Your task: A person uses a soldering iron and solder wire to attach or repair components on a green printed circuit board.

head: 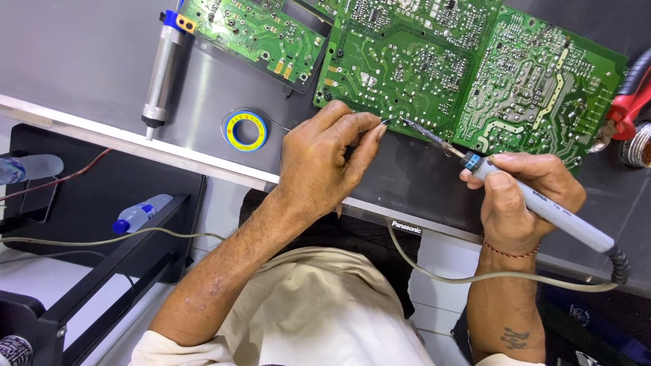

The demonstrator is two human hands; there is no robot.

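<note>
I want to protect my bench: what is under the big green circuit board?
The circuit board lies solder side up on a dark grey surface, which shows all around it. A smaller board lies beside it. Anything directly beneath it, including its component side, is covered.

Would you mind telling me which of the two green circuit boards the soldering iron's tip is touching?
The large green circuit board in the centre and right: the soldering iron in the right hand meets its lower edge. The smaller green board at upper left lies untouched.
</note>
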